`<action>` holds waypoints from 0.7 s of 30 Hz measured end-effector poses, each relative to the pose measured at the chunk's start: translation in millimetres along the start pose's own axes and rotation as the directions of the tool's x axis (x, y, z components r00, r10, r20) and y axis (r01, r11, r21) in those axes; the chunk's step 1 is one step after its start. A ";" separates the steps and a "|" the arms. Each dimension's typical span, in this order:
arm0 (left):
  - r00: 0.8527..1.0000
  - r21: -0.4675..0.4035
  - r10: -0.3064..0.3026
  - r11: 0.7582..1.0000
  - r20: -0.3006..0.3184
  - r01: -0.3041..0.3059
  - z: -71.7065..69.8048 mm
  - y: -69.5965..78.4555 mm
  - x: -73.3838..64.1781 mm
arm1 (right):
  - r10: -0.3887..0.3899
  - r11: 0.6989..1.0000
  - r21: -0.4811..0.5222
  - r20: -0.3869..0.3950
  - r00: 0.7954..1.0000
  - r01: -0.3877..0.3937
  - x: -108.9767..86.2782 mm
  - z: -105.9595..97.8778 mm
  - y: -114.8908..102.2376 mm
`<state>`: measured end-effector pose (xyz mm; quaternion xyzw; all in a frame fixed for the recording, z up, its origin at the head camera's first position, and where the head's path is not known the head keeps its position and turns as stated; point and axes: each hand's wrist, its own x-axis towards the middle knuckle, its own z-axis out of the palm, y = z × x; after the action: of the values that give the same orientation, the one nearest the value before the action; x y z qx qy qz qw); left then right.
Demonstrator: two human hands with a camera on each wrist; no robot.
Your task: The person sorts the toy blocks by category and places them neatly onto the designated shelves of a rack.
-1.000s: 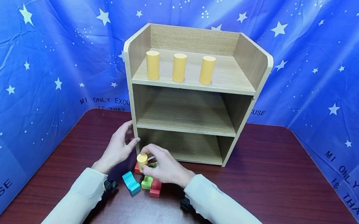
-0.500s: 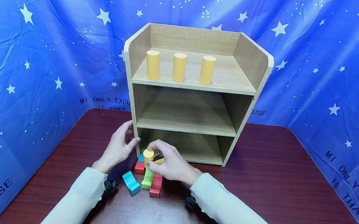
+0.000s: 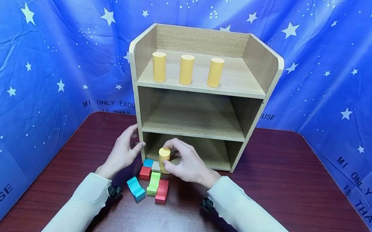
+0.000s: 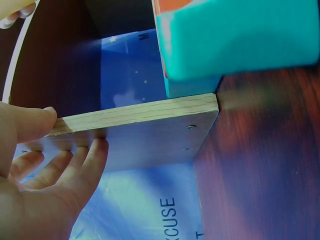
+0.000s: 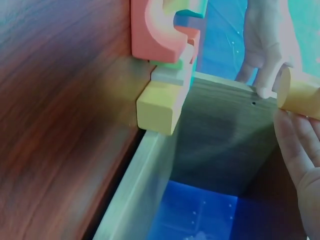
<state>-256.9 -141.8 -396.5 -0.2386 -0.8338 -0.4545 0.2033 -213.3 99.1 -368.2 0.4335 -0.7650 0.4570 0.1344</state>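
Observation:
My right hand pinches a yellow cylinder block upright between thumb and fingers, in front of the wooden shelf's bottom opening. Just under it lies a yellow block, mostly covered in the head view. My left hand grips the shelf's left side panel, thumb at the front edge and fingertips on the outer face. Nearby lie a blue block, a red block, a pale grey block, and curved blocks in green, red and teal.
The three-level wooden shelf stands on a dark red table. On its top level, three yellow cylinders stand in a row. A blue starry curtain surrounds the table.
My right hand has carried the yellow cylinder right and slightly up, away from the small blocks, uncovering the blue and grey ones. My left hand stays on the side panel.

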 end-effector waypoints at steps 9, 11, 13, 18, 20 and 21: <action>1.000 -0.001 -0.003 1.000 0.001 0.003 0.0 0.0 0.7 | -0.014 0.999 -0.045 -0.018 1.000 0.013 -0.1 -15.2 -26.0; 1.000 0.003 -0.007 1.000 0.004 0.007 0.1 0.0 0.7 | -0.027 0.998 -0.054 -0.030 0.999 0.025 0.1 -20.0 -35.3; 1.000 0.006 -0.014 1.000 0.008 0.014 0.0 0.0 0.4 | -0.039 0.997 -0.063 -0.040 0.998 0.036 0.0 -24.7 -41.2; 1.000 0.006 -0.021 1.000 0.013 0.021 0.1 -0.3 -0.2 | -0.047 0.996 -0.083 -0.053 0.997 0.042 -3.3 -34.2 -30.6; 1.000 0.004 -0.018 1.000 0.013 0.018 0.3 -0.5 0.0 | -0.048 0.994 -0.100 -0.055 0.997 0.042 -5.2 -38.4 -23.3; 1.000 0.006 -0.017 1.000 0.014 0.017 0.4 -0.6 0.1 | -0.050 0.993 -0.111 -0.055 0.997 0.044 -6.1 -40.7 -20.6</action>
<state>-257.4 -141.8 -397.0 -0.2339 -0.8385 -0.4521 0.1943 -201.3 131.4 -337.7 0.4299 -0.7743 0.4233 0.1908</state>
